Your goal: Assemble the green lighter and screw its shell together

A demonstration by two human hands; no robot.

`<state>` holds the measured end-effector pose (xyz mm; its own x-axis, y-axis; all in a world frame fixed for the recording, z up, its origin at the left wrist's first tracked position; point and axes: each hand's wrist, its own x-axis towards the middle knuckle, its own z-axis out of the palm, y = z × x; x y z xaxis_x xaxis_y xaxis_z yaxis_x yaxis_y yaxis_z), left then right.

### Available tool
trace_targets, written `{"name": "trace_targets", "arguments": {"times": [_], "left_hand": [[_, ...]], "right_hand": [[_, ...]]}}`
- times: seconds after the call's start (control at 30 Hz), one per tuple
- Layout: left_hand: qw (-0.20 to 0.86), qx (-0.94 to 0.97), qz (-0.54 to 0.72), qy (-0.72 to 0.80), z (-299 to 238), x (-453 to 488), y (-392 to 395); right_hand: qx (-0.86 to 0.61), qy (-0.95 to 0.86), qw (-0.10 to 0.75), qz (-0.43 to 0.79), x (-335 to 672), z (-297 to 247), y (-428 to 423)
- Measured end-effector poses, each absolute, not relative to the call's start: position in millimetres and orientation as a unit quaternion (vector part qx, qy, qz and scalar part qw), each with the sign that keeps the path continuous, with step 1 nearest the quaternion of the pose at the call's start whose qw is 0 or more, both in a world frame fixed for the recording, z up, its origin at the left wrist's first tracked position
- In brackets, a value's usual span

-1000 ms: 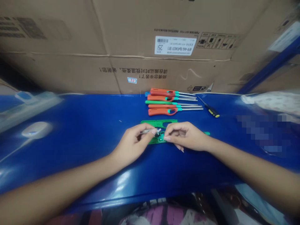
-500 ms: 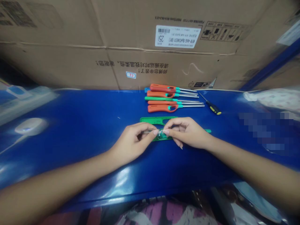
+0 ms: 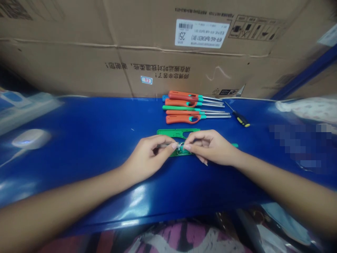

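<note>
Glossy blue tabletop [image 3: 89, 140], cardboard [image 3: 79, 70] behind — left hand [image 3: 147, 153] pinching a small pale part [image 3: 179, 145]; right hand [image 3: 214, 147] — cannot tell its grip

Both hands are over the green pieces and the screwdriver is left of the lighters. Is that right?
Not quite: the screwdriver lies to the right of the lighters, as the head view shows. The left hand and right hand are over the green pieces.
</note>
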<state>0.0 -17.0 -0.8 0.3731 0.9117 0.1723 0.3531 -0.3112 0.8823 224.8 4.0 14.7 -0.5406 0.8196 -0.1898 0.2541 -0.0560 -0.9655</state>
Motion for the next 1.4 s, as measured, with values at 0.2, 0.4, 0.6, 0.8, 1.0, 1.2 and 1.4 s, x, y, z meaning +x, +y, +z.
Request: {"name": "trace_targets", "arguments": {"times": [0.2,0.4,0.6,0.8,1.0,1.2,1.4], "left_hand": [[0.393,0.733,0.346,0.433,-1.2,-0.8,-17.3],[0.385,0.739,0.339,0.436,-1.2,0.6,-16.8],[0.372,0.746,0.337,0.437,-1.5,0.6,-17.3],[0.369,0.748,0.337,0.437,-1.4,0.4,-17.3],[0.358,0.752,0.34,0.437,-0.3,0.6,-17.4],[0.365,0.749,0.34,0.435,-0.1,0.9,-17.2],[0.368,0.749,0.34,0.434,-0.4,0.6,-17.3]], "right_hand": [[-0.412,-0.648,0.241,0.594,224.6,13.3,4.2],[-0.42,-0.646,0.244,0.589,224.8,11.3,4.0],[-0.422,-0.647,0.25,0.584,224.7,11.3,4.0],[-0.416,-0.652,0.251,0.582,224.5,12.5,3.5],[-0.417,-0.661,0.25,0.572,224.8,12.8,3.3],[-0.411,-0.659,0.251,0.578,225.5,12.8,3.6],[-0.408,-0.662,0.248,0.578,226.0,12.4,3.6]]}}
